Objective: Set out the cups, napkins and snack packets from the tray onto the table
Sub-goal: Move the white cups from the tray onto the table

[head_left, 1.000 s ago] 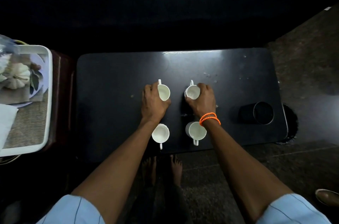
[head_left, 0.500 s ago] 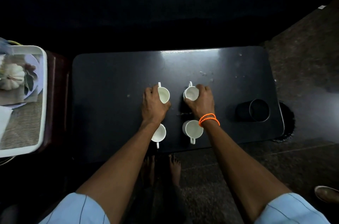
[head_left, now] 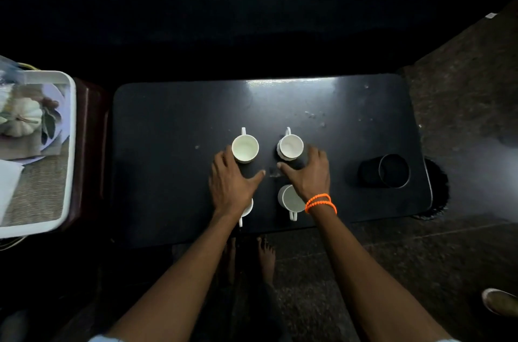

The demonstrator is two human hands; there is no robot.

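Several white cups stand on the black table. The far left cup and far right cup have handles pointing away from me. My left hand lies just short of the far left cup, fingers spread and relaxed, holding nothing. My right hand is beside the far right cup, also spread, with orange bands at the wrist. The near right cup is partly under my right wrist. The near left cup is mostly hidden by my left hand.
A white tray sits on a dark red stand at the left, holding a white napkin and a pumpkin-print surface. A black round holder lies on the table's right end. My bare feet show below the table edge.
Both hands have let go of the two far cups and drawn back toward me, fingers now spread. The far cups stay where they were set.
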